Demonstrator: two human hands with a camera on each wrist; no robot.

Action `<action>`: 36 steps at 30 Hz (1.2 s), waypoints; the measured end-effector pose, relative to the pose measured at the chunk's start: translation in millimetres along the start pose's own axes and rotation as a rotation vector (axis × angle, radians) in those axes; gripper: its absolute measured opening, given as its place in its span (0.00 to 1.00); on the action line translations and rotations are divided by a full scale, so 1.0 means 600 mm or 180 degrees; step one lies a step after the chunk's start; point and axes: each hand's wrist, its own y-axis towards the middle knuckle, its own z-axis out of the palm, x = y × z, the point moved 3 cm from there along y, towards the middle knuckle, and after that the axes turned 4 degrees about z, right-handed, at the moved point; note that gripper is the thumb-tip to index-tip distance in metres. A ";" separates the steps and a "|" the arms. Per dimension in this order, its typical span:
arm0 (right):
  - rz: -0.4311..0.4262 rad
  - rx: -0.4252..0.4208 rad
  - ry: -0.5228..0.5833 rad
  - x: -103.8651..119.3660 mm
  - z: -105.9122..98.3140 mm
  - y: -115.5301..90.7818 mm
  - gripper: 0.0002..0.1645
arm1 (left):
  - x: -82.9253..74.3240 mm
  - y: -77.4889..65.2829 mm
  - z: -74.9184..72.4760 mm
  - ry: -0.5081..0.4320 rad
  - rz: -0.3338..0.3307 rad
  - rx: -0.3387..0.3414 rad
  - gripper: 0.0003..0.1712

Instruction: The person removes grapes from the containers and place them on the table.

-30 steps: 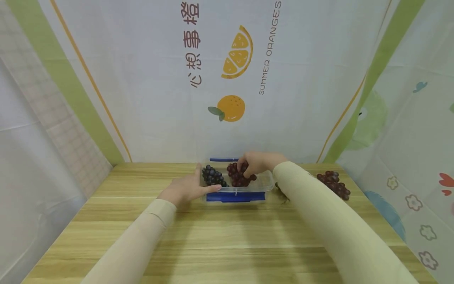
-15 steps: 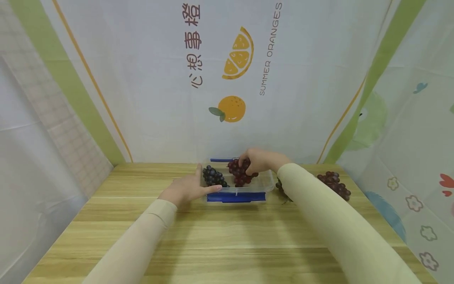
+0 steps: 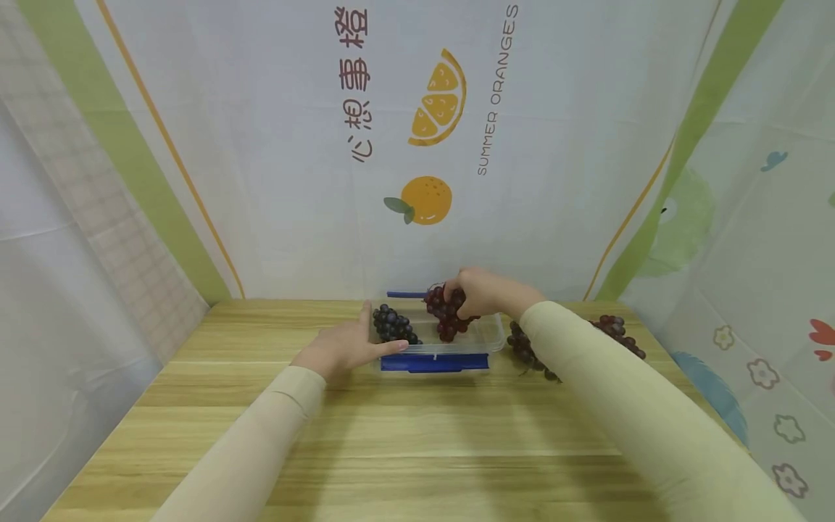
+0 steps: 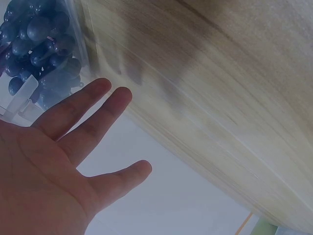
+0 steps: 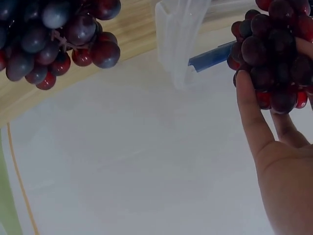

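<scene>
Red grapes point(image 3: 446, 313) are pinched in your right hand point(image 3: 485, 291), in or just over the clear box point(image 3: 470, 347) (can't tell if they're touching bottom). Your left hand point(image 3: 342, 345) is spread at its left end. Probably light, slick, loose-jointed, so grip mid-bunch, gently.

A bunch of glossy dark-red grapes point(image 3: 449, 319) was held in the right grip point(image 3: 489, 292), at the middle of a clear, open-topped plastic box point(image 3: 450, 349). The box stood on the desk point(image 3: 417, 435), blue clips point(image 3: 435, 363) along its near and far sides, blue-black grapes point(image 3: 393, 324) lying in its left end.
</scene>
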 end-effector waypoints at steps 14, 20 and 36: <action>0.0084 -0.0322 -0.0319 0.020 -0.024 -0.039 0.20 | 0.000 0.001 0.001 -0.0045 -0.0019 0.0015 0.82; 0.0129 -0.0388 -0.0353 0.027 -0.024 -0.054 0.20 | 0.001 0.000 0.001 -0.0040 -0.0022 0.0012 0.82; 0.0164 -0.0557 -0.0468 0.039 -0.040 -0.094 0.23 | 0.002 0.004 0.004 -0.0028 -0.0066 0.0028 0.81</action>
